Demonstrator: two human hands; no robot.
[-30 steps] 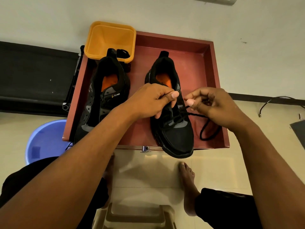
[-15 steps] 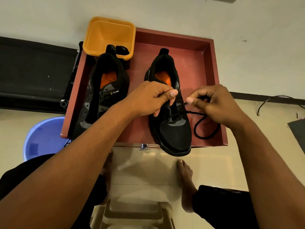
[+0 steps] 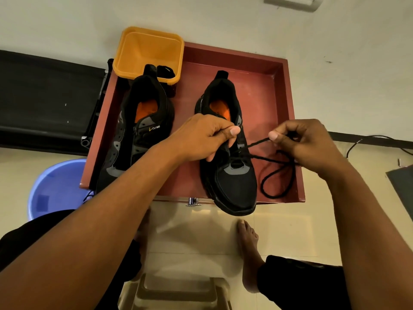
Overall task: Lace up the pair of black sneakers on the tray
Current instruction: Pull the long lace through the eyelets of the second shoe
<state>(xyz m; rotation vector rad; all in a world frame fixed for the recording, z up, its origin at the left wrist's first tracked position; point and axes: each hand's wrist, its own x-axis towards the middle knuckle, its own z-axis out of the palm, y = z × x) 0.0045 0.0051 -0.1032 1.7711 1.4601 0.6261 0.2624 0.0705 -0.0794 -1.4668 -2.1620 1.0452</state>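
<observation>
Two black sneakers with orange insoles stand in a red tray [image 3: 288, 90], toes toward me. The left sneaker [image 3: 143, 133] stands untouched, partly behind my left forearm. On the right sneaker [image 3: 232, 175], my left hand [image 3: 205, 136] pinches the upper eyelet edge beside the tongue. My right hand [image 3: 304, 142] pinches a black lace [image 3: 257, 143] and holds it taut out to the right of the shoe. The slack of the lace loops on the tray floor under my right wrist.
An orange tub [image 3: 148, 52] sits on the tray's far left corner with a dark item at its near rim. A blue bucket [image 3: 55, 186] stands left of the tray. My bare foot [image 3: 248, 249] and a beige stool [image 3: 176, 291] are below the tray's front edge.
My right hand has drawn the lace out to the right, away from the shoe, so it runs straighter. My left hand stays pinched on the eyelet edge.
</observation>
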